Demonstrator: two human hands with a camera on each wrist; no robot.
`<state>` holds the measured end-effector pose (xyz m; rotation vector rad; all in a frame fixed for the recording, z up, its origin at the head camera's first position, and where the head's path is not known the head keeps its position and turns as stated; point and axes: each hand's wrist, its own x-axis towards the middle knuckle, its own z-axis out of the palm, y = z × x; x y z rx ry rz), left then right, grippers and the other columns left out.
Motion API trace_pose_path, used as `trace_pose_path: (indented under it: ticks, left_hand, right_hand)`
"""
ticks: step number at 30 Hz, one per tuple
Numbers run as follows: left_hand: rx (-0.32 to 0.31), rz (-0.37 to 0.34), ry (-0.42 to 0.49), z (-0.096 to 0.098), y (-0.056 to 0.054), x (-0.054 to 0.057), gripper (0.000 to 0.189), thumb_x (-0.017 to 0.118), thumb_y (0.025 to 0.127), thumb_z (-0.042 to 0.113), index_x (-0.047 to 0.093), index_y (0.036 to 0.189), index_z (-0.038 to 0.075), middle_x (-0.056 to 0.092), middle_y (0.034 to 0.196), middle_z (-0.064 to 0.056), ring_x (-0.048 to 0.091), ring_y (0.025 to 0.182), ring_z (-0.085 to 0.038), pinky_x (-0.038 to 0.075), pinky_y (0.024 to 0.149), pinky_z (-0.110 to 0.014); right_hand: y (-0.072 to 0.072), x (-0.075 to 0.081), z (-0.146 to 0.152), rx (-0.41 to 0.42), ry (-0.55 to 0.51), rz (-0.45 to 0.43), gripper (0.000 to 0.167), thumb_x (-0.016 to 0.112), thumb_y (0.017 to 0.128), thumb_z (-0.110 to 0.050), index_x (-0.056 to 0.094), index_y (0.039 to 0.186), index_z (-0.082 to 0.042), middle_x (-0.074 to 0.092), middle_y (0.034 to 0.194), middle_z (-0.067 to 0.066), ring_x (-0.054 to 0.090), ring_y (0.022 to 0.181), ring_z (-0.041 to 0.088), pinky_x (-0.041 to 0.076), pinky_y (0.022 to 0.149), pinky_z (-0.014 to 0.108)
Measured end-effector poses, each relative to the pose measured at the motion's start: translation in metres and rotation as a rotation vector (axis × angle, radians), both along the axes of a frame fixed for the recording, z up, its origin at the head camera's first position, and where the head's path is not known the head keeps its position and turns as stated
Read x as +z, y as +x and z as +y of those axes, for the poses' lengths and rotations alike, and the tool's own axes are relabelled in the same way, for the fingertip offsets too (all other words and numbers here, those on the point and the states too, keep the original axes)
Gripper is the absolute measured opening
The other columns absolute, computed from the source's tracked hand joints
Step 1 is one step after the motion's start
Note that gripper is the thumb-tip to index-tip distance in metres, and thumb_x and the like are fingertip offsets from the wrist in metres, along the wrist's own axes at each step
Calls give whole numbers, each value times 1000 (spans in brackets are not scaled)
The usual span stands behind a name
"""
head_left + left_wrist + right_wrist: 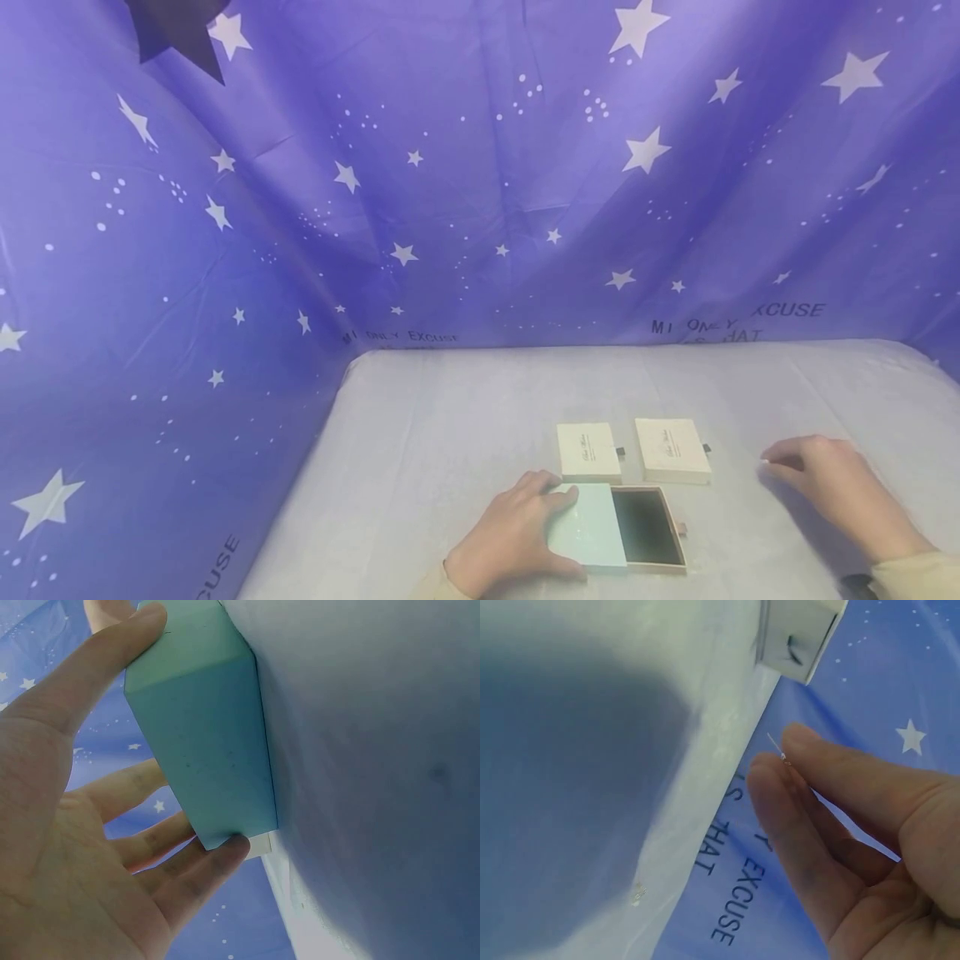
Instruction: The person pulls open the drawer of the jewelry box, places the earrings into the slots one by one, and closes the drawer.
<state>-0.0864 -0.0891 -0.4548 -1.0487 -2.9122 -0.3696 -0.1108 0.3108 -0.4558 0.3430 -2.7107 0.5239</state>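
My left hand (pixel 513 529) grips a mint-green drawer box (pixel 592 525) across its left end, thumb on the near side and fingers on the far side. The box's tray (pixel 647 527) is slid partway out to the right, showing a dark lining and a small pull tab (pixel 682 530). Held off to the right, my right hand (pixel 832 479) pinches a tiny shiny piece with a thin pin (pixel 783 757), like a stud earring, between thumb and fingertips. Another tiny shiny piece (pixel 637 892) lies on the pale cloth; its kind is too small to tell.
Behind the green box lie two cream boxes, the left one (pixel 588 450) and the right one (pixel 671 450), each with a dark tab on its right side. A pale cloth (pixel 450 417) covers the table. Purple star-print curtains (pixel 480 192) hang at the back and left.
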Motion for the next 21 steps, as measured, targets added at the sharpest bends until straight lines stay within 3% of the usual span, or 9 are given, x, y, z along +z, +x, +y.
trace_pose_path:
  ticks: [8,13,21]
  left_hand:
    - [3,-5,-3,1,1,0,87,79,66,67,59,139,24,56,131,2,51,120,-9,52,80,-22]
    - [5,-6,-4,1,1,0,87,79,66,67,59,139,24,56,131,3,50,120,-9,52,80,-22]
    - [-18,10,8,0,0,1,87,80,67,66,59,139,21,56,128,2,51,117,-9,52,86,-20]
  right_hand:
    - [4,3,-14,25,-27,-97,12,82,70,-7,74,79,-5,73,79,13,68,74,36,53,76,56]
    - [7,2,-25,41,-28,-95,13,84,69,-8,74,77,-7,74,78,9,68,72,30,55,74,51]
    - [12,7,-42,57,-75,-213,10,81,73,-9,74,80,-8,74,82,7,69,79,33,53,80,56]
